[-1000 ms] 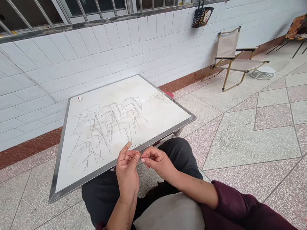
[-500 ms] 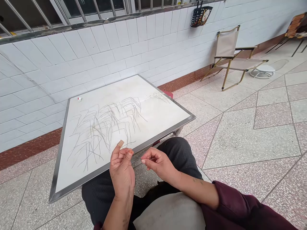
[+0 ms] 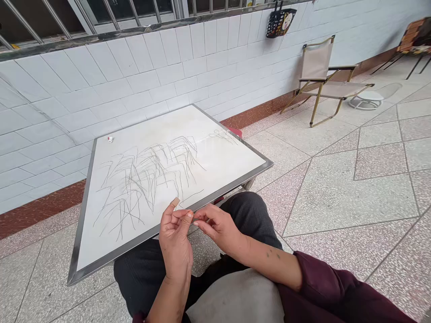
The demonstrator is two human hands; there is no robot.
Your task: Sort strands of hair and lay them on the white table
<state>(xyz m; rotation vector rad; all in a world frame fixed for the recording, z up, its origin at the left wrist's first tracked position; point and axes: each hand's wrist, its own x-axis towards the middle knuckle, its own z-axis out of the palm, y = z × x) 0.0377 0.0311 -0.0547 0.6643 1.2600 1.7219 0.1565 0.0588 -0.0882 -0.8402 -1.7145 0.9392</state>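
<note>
My left hand point(image 3: 177, 237) is closed in a pinch of thumb and fingers at the table's near edge, with tan tape on one raised fingertip. My right hand point(image 3: 218, 226) pinches close beside it, the fingertips of both hands nearly touching. Between them they hold a thin wire, mostly hidden by the fingers. A fine dark strand point(image 3: 193, 195) shows just above my left fingers, over the white tabletop; whether it is part of the held wire I cannot tell. Many thin bent wires point(image 3: 137, 179) lie spread across the table point(image 3: 232, 163).
A small white and red object point(image 3: 111, 139) lies at the table's far left corner. More curled wires point(image 3: 222, 134) lie at its right side. Beyond are a tiled wall point(image 3: 134, 103), a hanging black basket point(image 3: 279, 23), a folding chair point(image 3: 316, 63) and a low white stool point(image 3: 365, 100).
My two hands have come closer together, my left shifting slightly right. The stretch of wire that showed between them is now mostly covered by fingers. A strand now reaches farther right above my left hand.
</note>
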